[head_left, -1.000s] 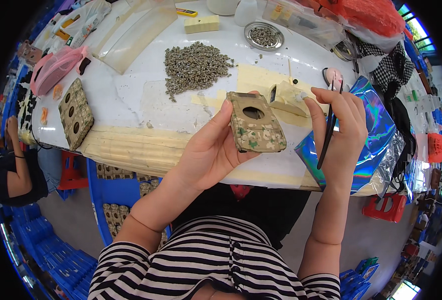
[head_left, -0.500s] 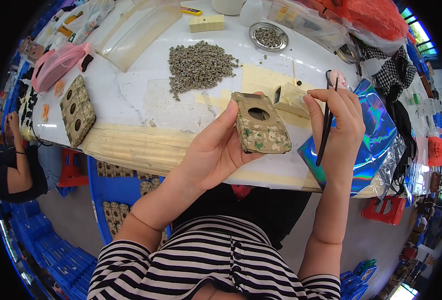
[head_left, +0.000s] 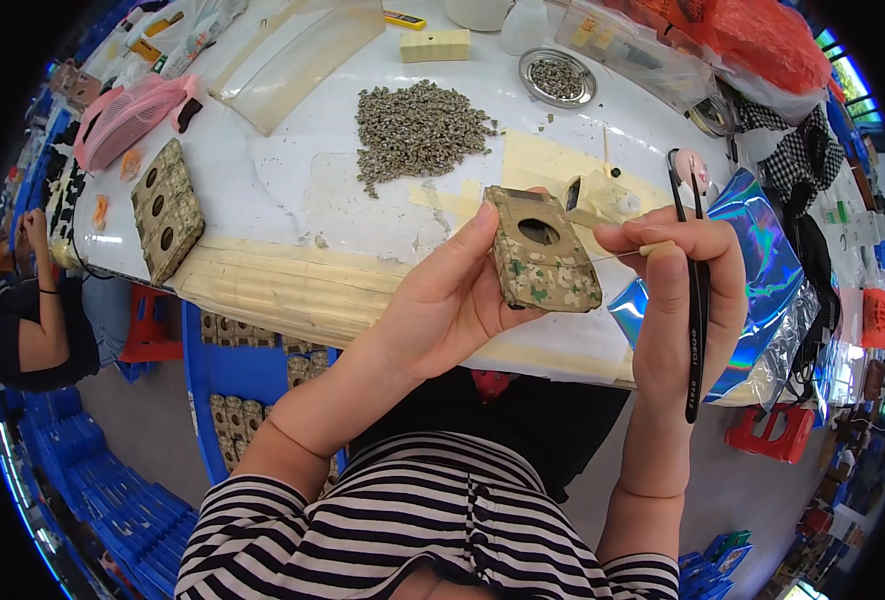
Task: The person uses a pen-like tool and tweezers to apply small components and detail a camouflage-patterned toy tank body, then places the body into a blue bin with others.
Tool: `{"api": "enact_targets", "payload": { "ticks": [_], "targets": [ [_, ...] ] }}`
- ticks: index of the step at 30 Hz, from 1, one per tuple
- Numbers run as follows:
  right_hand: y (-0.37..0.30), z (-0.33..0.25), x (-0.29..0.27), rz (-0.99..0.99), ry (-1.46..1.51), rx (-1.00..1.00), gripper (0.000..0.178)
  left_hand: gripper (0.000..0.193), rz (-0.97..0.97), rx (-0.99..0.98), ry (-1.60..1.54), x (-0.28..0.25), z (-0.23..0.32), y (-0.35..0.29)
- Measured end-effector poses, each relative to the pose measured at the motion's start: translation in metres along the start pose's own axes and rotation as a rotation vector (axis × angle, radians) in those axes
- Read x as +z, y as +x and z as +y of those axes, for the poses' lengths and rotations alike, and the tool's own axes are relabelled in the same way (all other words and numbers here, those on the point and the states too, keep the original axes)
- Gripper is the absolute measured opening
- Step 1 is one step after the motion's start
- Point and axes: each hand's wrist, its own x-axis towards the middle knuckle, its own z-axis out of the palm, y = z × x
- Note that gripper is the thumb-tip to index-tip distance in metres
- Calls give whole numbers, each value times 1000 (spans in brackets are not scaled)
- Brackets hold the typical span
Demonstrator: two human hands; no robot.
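My left hand is closed round a boxy camouflage-patterned housing with a round opening, held tilted above the table's near edge. To its right, my right hand pinches a thin needle-like tool with a pale yellowish grip. The needle reaches to the housing's right edge; I cannot tell whether it touches. Black tweezers are also tucked in the fingers of my right hand, pointing down. Just beyond the housing, a beige wrapped piece with a dark window sits on the taped tabletop.
A heap of small metallic parts lies mid-table, with more in a round metal dish. Another camouflage housing stands left, near a pink mesh item. Shiny holographic film covers the right edge. Below is a blue tray of similar housings.
My right hand has come round with the pale-gripped needle toward the housing, and the tweezers have swung to point more downward. My left hand still holds the housing. The whole view has shifted slightly.
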Motion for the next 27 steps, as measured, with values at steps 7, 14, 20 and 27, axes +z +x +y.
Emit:
{"api": "enact_targets", "payload": {
  "ticks": [7, 14, 20, 27],
  "targets": [
    [0, -2, 5, -25, 55, 77, 6, 57, -9, 5, -5, 0, 0, 0],
    [1, -2, 3, -64, -1, 45, 6, 57, -10, 13, 0, 0, 0, 0],
    [1, -3, 3, -69, -10, 54, 5, 56, -10, 14, -5, 0, 0, 0],
    [2, 1, 2, -30, 92, 107, 7, 57, 0, 3, 1, 0, 0, 0]
  ]
}}
